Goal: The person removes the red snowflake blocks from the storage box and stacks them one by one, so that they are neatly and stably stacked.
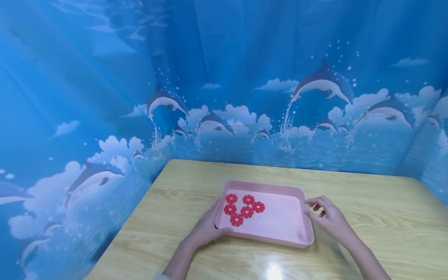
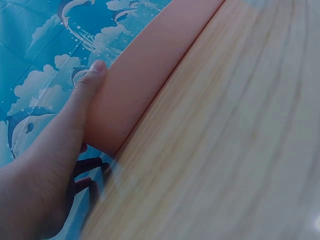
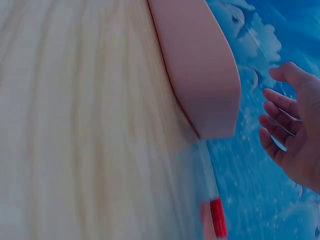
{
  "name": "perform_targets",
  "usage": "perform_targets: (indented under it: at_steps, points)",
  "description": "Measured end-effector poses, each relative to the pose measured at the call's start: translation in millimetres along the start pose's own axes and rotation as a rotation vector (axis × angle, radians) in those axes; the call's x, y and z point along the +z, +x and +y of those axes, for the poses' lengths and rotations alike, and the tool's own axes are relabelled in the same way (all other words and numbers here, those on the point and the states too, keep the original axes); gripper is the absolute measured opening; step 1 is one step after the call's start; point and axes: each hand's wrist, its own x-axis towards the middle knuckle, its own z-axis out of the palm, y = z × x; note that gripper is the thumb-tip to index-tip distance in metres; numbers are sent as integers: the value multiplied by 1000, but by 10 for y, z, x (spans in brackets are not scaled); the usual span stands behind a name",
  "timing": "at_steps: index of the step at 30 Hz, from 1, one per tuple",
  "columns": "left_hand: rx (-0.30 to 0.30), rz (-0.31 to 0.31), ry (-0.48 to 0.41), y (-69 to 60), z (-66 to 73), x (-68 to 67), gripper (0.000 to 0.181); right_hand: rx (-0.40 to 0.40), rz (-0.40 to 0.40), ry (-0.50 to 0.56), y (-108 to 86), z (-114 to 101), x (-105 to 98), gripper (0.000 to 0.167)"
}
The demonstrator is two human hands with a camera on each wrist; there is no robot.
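A shallow pink tray [image 1: 281, 219] stands on the table, with several red notched plastic discs [image 1: 246, 212] lying flat in its left half. At the tray's left end my left hand [image 1: 205, 230] grips the wall. In the left wrist view, the thumb of that left hand [image 2: 47, 155] lies against the outside of the tray wall [image 2: 142, 75], with the other fingers partly hidden round the corner. My right hand [image 1: 330, 221] is beside the tray's right end, fingers loosely bent. The right wrist view shows this right hand [image 3: 300, 125] apart from the tray's corner [image 3: 210, 95], holding nothing.
The tray rests on a light wood-grain table [image 1: 378, 210]. Behind and to the left hangs a blue curtain [image 1: 227, 58] printed with dolphins and clouds. A small red object [image 3: 218, 218] shows at the bottom of the right wrist view; its kind is unclear.
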Motion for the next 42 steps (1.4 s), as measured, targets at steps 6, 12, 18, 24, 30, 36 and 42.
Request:
perform_targets:
  at_steps: [6, 12, 18, 24, 30, 36, 42]
  points:
    - [-11, 2, -3, -14, -5, 11, 103, 13, -144, 56, 190, -209, 320, 24]
    - [0, 2, 17, -23, 12, 22, 104, 34, -243, 69, 335, -245, 646, 25]
    - [-7, 7, 33, -26, 30, 28, 105, 80, -315, 95, 439, -213, 889, 25]
    - [-13, 0, 17, 4, 31, 34, 104, 180, -290, 105, 491, -138, 1043, 30]
    - [1, 10, 41, -7, 18, 1, 105, 177, -284, 69, 508, -82, 1123, 33]
    - [1, 9, 39, -8, 18, -11, 104, 140, -268, -3, 515, -103, 1152, 32]
    - [13, 7, 47, -4, 5, -3, 103, 148, -257, -36, 507, -131, 1151, 28]
